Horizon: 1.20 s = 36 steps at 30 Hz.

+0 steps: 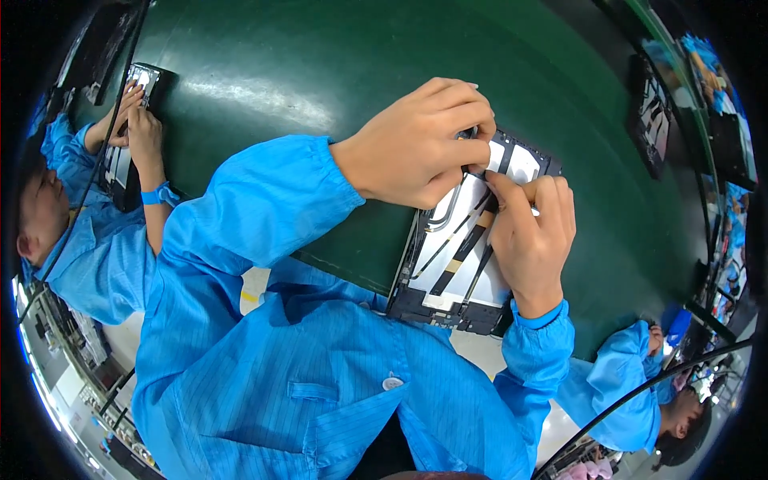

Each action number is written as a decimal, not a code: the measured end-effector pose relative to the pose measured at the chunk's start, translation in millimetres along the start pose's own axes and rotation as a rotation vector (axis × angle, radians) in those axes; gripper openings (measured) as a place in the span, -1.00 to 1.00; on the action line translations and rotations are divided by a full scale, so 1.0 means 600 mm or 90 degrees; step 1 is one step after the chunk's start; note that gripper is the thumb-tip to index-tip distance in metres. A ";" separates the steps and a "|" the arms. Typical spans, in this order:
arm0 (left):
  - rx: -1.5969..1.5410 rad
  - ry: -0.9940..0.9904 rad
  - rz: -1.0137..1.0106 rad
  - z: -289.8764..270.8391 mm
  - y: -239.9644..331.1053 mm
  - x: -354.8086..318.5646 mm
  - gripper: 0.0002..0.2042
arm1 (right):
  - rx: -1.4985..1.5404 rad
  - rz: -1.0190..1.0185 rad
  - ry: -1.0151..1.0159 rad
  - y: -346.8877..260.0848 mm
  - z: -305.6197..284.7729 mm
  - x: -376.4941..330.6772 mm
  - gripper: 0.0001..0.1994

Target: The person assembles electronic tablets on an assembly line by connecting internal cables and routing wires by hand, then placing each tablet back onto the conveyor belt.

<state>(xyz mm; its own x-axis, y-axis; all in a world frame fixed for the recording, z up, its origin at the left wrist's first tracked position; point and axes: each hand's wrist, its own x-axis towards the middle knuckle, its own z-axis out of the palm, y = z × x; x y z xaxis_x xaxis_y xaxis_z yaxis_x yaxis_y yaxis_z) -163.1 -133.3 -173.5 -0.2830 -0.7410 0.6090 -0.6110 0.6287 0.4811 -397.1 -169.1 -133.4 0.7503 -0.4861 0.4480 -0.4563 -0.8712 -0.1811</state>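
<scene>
An opened tablet-like device (pixel 490 280) lies tilted in front of me, its silver-white inner plates crossed by black ribbon cables and framed in black. My left hand (pixel 428 144) reaches over its upper left part, fingers curled and closed close to the surface. Against the right side rests my right hand (pixel 538 236), thumb and index finger pinched together by the left fingertips, the other fingers folded in. A small bright bit shows at the right hand's curled fingers, too small to name. Whatever sits between the fingertips is hidden. Near the lower end, a dark circuit board strip (pixel 448 314) is uncovered.
The device lies on a green tabletop (pixel 320 48). At the left, a co-worker in blue (pixel 96 256) handles a similar device (pixel 120 168). Another opened device (pixel 652 116) lies at the right. Lower right sits another person in blue (pixel 616 392). Black cables cross both sides.
</scene>
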 end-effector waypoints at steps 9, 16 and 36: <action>-0.146 -0.010 -0.108 0.009 0.004 -0.004 -0.76 | 0.023 -0.005 0.012 -0.003 -0.002 0.000 -0.66; -0.058 0.147 -0.219 -0.018 0.006 -0.013 -0.74 | -0.002 -0.011 -0.028 -0.003 0.004 0.000 -0.60; 0.113 0.027 -0.194 -0.016 0.109 -0.072 -0.65 | 0.129 -0.033 -0.071 0.003 0.003 -0.007 -0.62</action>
<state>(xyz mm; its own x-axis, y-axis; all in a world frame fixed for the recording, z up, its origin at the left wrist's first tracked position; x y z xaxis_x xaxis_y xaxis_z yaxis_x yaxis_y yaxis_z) -183.7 -58.1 -162.5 -0.0392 -0.8754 0.4819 -0.7826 0.3267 0.5299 -400.2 -168.7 -136.9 0.8235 -0.4352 0.3640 -0.3188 -0.8856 -0.3376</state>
